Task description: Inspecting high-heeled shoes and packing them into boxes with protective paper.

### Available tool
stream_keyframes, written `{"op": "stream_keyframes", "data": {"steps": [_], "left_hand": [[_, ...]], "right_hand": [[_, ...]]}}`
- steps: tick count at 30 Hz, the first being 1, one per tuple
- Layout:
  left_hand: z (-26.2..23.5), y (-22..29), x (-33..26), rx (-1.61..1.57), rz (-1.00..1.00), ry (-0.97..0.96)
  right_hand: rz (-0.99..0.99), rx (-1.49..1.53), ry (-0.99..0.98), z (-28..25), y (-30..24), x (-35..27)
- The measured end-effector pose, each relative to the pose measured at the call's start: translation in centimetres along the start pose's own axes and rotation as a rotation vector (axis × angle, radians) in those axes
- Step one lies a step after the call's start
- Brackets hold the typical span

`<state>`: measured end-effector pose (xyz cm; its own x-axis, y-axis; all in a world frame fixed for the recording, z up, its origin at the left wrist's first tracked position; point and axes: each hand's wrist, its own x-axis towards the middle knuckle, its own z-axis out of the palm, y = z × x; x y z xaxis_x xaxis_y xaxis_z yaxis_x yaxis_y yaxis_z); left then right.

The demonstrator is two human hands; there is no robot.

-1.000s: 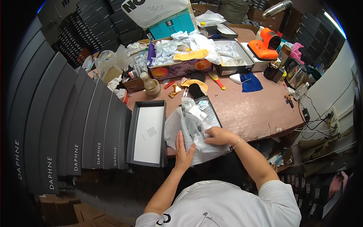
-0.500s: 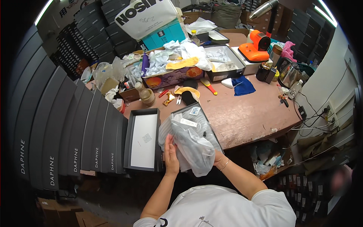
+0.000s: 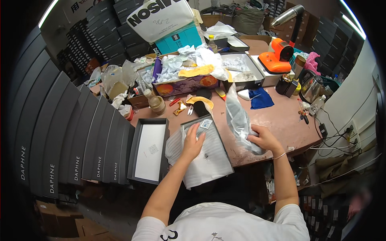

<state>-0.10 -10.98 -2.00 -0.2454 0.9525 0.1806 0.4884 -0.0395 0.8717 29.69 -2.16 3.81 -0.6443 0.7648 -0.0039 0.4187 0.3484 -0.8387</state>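
My right hand (image 3: 263,138) is closed on the lower part of a translucent plastic bag (image 3: 239,122), lifted to the right of the open box. Something greyish shows faintly through the bag, but its kind cannot be made out. My left hand (image 3: 194,143) lies over the white foam sheet (image 3: 209,164), with thumb and fingers apart. That sheet lines a dark shoe box (image 3: 228,158) and spills past its left and near edges. A small white printed packet (image 3: 206,123) rests at the box's far end. Left of it stands a dark box part with a white inside (image 3: 149,148).
Stacked dark shoe boxes (image 3: 86,136) wall off the left. Behind are a carton of crumpled paper (image 3: 187,85), a glass bottle (image 3: 156,103), small snips (image 3: 190,110) and a yellow insole (image 3: 200,100). A blue cloth (image 3: 261,99) and an orange device (image 3: 276,58) occupy the right.
The plastic bag has moved from above the box to the right, held by my right hand alone. My left hand has let go of it and shifted onto the foam sheet.
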Motion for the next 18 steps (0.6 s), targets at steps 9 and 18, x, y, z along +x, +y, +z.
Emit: {"op": "stream_keyframes", "data": {"steps": [9, 18], "left_hand": [[5.0, -6.5, 5.0, 0.312, 0.118, 0.057], [1.4, -2.2, -9.0, 0.756, 0.356, -0.389]], "right_hand": [[-0.218, -0.474, 0.399, 8.1, 2.5, -1.2], [-0.349, -0.561, 0.284, 16.3, 4.0, 1.0]]}}
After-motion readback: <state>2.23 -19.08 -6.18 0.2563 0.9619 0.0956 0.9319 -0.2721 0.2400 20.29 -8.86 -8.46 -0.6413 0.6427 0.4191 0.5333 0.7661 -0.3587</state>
